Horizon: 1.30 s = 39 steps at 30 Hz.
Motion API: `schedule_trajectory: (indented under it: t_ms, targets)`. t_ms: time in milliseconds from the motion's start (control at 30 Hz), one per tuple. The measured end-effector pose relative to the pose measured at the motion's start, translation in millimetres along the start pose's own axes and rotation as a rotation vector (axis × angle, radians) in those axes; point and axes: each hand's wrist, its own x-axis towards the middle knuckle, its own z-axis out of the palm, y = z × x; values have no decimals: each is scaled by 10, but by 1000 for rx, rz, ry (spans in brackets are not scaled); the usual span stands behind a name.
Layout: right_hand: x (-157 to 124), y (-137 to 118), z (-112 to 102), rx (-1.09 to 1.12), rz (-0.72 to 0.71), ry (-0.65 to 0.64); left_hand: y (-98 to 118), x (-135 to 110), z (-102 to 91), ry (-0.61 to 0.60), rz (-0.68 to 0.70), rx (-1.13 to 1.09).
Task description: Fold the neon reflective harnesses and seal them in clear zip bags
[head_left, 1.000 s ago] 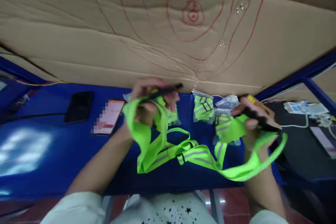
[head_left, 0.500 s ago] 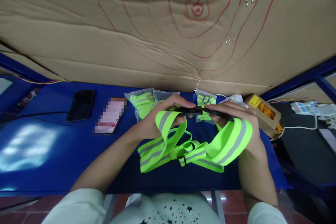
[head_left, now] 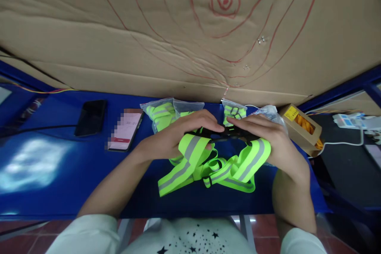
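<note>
A black plastic buckle (head_left: 228, 134) spans the space between my two hands, its halves meeting in the middle. My left hand (head_left: 193, 129) is closed on the left half, thumb along the top edge. On the other half, my right hand (head_left: 262, 131) is closed too, with its fingers partly hiding the plastic. From both ends hangs a neon yellow reflective strap (head_left: 190, 162) with a grey stripe. Its lower loops lie bunched on the blue table, joined to thinner straps with a small black slider (head_left: 207, 181).
Zip bags (head_left: 162, 115) of neon straps lie behind my hands, another bag (head_left: 234, 111) beside them. Left are a lit phone (head_left: 125, 131) and a dark phone (head_left: 91, 118) with a cable. An open cardboard box (head_left: 300, 129) stands right. A cardboard wall (head_left: 166, 55) rises behind.
The two buckle halves have come together and turned so their flat faces show more. My right hand has moved slightly left, and the right strap loop has narrowed.
</note>
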Motion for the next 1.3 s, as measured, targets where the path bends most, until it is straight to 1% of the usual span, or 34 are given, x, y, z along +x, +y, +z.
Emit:
schedule_trajectory:
  t_ms: [200,367,433,467,533,600,667,733,767,867,933,1000,1100,1167,1300]
  targets:
    - [-10,-47,5,0,-10,5,45,1,-13,-23,47,-32]
    - [29,-109,125,-149,24,29,24,25,88,-54,44,190]
    - [39,-122,147,-154,41,13,4,28,110,-72,28,233]
    - [35,-117,136,-119,52,-1,4,25,106,-74,26,246]
    - [9,-73,65,18,76,-30,34,12,71,-26,26,293]
    - [-33,12,-32,227,62,-83,96,-3,14,44,39,336]
    - [-62,99,-94,450,6,-140,169,-12,-37,99,49,340]
    - [-53,132,-85,598,3,-148,228,-8,-63,121,41,303]
    - [-32,114,-56,627,34,-124,249,-3,-65,127,32,274]
    - [64,-61,49,617,167,-10,302,14,-47,169,21,160]
    - [127,-219,91,625,189,43,354,15,-29,246,5,125]
    - [179,-348,112,632,191,66,426,6,-15,315,-46,127]
    - [243,-434,162,595,217,84,515,-15,-8,376,-106,75]
    - [275,-433,212,605,228,136,523,-26,-14,382,-140,-57]
    - [315,-418,253,670,209,310,441,-14,-13,274,-159,-480]
